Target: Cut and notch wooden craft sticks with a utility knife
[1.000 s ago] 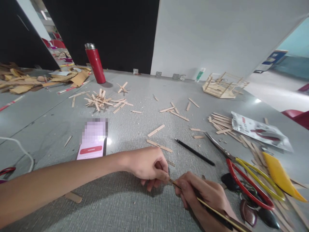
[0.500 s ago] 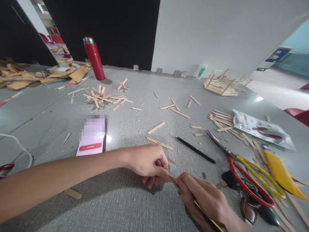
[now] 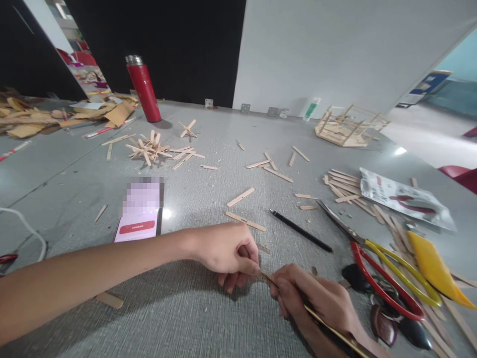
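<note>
My left hand [image 3: 227, 251] is closed in a pinch above the grey table, just left of my right hand. Whatever it may hold is hidden behind the fingers. My right hand [image 3: 311, 301] grips a slim gold-and-dark pen-like tool [image 3: 271, 281], whose thin tip reaches the left fingertips. Whether the tip touches them I cannot tell. Beyond the hands lie two notched wooden craft sticks [image 3: 246, 221] and a black pen-like rod [image 3: 301, 230]. A small stick piece [image 3: 264, 248] rests close behind my left hand.
Right of my hands lie scissors [image 3: 357, 238] with red and yellow handles, a yellow pouch [image 3: 432, 266] and a silver packet [image 3: 406, 201]. A phone [image 3: 137, 226] is behind my left forearm. Farther back stand a red bottle [image 3: 144, 92], piled sticks [image 3: 149, 149] and a stick frame [image 3: 346, 130].
My right hand and the tool have shifted slightly, with a little more of the tool's tip showing. My left hand keeps its pinch in nearly the same place.
</note>
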Action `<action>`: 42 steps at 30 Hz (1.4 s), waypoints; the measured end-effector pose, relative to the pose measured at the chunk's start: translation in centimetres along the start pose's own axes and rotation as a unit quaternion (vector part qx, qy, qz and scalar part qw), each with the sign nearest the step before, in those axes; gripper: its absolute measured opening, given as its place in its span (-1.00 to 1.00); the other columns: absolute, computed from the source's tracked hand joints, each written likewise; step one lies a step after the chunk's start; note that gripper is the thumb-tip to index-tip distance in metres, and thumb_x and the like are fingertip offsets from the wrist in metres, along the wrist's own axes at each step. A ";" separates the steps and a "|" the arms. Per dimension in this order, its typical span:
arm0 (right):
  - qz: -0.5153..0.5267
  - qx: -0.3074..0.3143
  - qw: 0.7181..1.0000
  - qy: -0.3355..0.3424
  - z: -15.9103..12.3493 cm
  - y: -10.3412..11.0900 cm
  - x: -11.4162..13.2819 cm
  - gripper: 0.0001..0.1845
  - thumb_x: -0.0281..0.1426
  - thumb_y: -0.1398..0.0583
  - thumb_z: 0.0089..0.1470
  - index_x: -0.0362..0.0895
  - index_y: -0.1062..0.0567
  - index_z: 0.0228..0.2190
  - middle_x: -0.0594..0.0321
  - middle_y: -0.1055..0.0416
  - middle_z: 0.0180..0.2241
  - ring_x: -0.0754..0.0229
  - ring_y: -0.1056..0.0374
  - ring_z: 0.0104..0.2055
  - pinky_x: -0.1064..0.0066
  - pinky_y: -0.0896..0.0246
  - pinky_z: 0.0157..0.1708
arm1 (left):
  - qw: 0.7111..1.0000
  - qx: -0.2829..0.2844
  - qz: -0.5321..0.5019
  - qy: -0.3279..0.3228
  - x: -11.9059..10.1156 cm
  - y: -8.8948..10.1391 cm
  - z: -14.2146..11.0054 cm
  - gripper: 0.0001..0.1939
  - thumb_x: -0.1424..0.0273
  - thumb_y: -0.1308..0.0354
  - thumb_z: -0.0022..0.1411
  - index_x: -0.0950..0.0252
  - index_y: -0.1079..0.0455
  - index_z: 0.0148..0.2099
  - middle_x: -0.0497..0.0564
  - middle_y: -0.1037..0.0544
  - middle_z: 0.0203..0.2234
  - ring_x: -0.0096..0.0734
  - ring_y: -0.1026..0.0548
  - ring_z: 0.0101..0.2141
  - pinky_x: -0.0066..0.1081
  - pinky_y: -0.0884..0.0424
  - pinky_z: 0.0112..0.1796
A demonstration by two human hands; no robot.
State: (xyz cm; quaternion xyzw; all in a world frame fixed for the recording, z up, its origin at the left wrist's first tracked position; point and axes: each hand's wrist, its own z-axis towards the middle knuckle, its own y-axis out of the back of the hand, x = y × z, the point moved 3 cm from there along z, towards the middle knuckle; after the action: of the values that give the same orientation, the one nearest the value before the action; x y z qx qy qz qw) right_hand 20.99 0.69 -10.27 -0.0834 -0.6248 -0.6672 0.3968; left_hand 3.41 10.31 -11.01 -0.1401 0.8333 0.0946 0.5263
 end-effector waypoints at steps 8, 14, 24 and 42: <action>0.002 -0.001 1.000 -0.005 -0.1 0.0 -0.1 -0.60 -0.33 0.02 0.49 -0.06 -0.42 -0.40 0.42 -0.35 -0.61 0.34 -0.31 -0.63 0.49 -0.18 -0.57 | 1.000 0.002 0.000 -0.002 0.1 0.0 0.0 -0.79 0.39 -0.19 0.30 0.29 -0.43 -0.42 -0.08 -0.53 -0.58 -0.47 -0.52 -0.63 -0.50 -0.39 -0.62; -0.002 0.000 1.000 -0.001 0.2 -0.2 0.1 -0.61 -0.38 0.01 0.48 -0.07 -0.40 -0.41 0.41 -0.35 -0.61 0.34 -0.29 -0.63 0.48 -0.18 -0.58 | 1.000 0.006 0.001 -0.003 0.2 0.1 0.1 -0.78 0.38 -0.20 0.32 0.29 -0.43 -0.41 -0.08 -0.53 -0.57 -0.48 -0.52 -0.62 -0.51 -0.40 -0.62; -0.017 -0.012 1.000 0.010 0.1 -0.1 0.1 -0.62 -0.42 0.02 0.47 -0.05 -0.32 -0.45 0.43 -0.29 -0.60 0.35 -0.23 -0.63 0.48 -0.14 -0.59 | 1.000 0.005 -0.004 0.004 -0.1 0.0 -0.1 -0.71 0.26 -0.32 0.27 0.29 -0.42 -0.42 -0.09 -0.52 -0.59 -0.47 -0.51 -0.62 -0.49 -0.41 -0.60; 0.016 0.017 1.000 -0.015 0.1 -0.1 -0.1 -0.63 -0.38 0.02 0.48 -0.06 -0.40 -0.39 0.42 -0.32 -0.59 0.35 -0.23 -0.62 0.48 -0.14 -0.58 | 1.000 0.006 -0.001 0.000 0.1 0.0 0.0 -0.77 0.35 -0.22 0.31 0.30 -0.42 -0.41 -0.07 -0.53 -0.58 -0.47 -0.52 -0.61 -0.47 -0.42 -0.57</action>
State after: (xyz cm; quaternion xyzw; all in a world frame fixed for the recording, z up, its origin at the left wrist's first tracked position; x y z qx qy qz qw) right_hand 20.97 0.79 -10.46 -0.0963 -0.6401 -0.6493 0.3992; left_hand 3.34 10.31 -11.06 -0.1375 0.8336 0.0897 0.5274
